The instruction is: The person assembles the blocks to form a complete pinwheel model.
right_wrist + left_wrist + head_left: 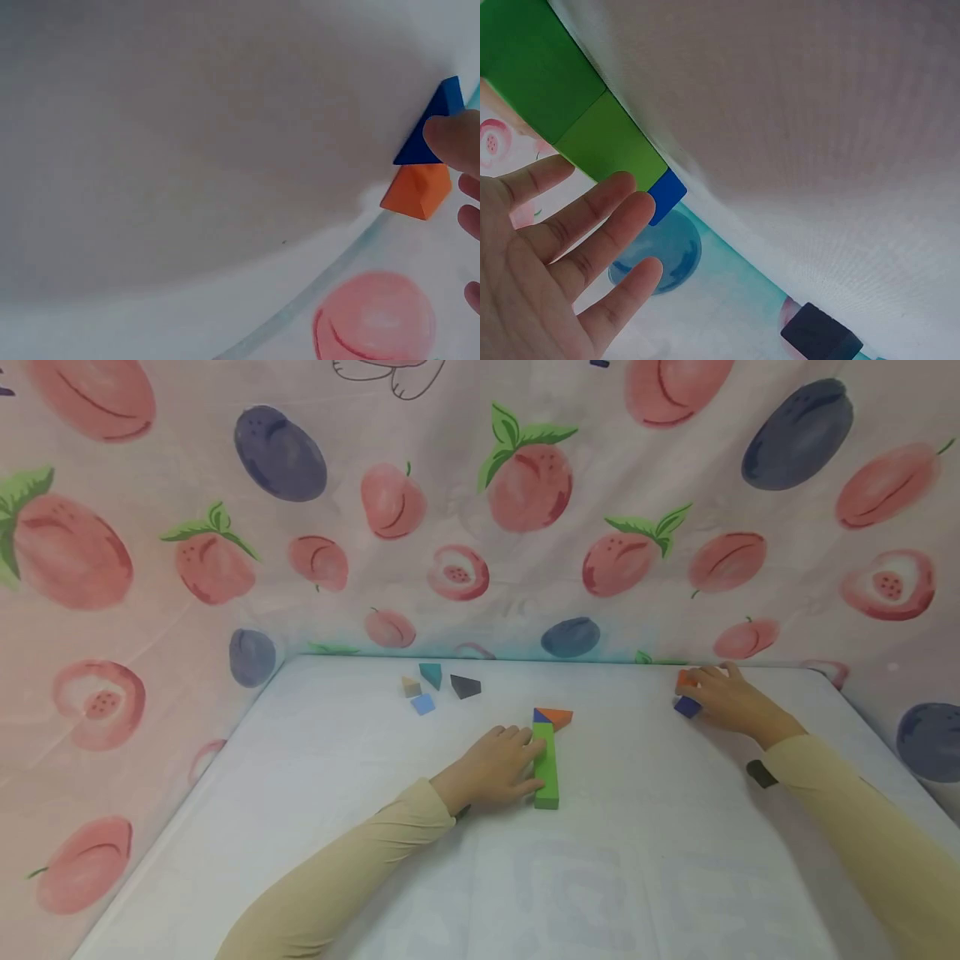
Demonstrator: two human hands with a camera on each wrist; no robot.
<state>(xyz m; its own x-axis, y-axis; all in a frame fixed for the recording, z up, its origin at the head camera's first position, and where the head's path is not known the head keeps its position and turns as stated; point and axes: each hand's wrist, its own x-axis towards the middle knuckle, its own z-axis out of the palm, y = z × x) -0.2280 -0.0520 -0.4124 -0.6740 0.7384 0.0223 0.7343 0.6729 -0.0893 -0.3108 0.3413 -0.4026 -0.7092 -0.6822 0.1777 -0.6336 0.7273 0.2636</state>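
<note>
In the head view, my left hand (495, 767) lies beside a row of green blocks (546, 768), its fingertips right at their left side. Spread, nearly straight fingers show in the left wrist view, next to a lighter green block (613, 142) and a darker one. A small blue triangular block (541, 717) and an orange triangular block (558, 717) sit at the row's far end. Toward the back right, my right hand (731, 697) pinches a dark blue triangular block (421, 142), thumb on its face. An orange block (417, 190) stands against that block, partly covered by fingers in the head view.
Back left of the table (337, 860) lie a teal block (431, 674), a black block (466, 686), a light blue block (423, 704) and a small beige block (410, 687). A fruit-printed cloth (420, 435) hangs behind the far edge and down the sides.
</note>
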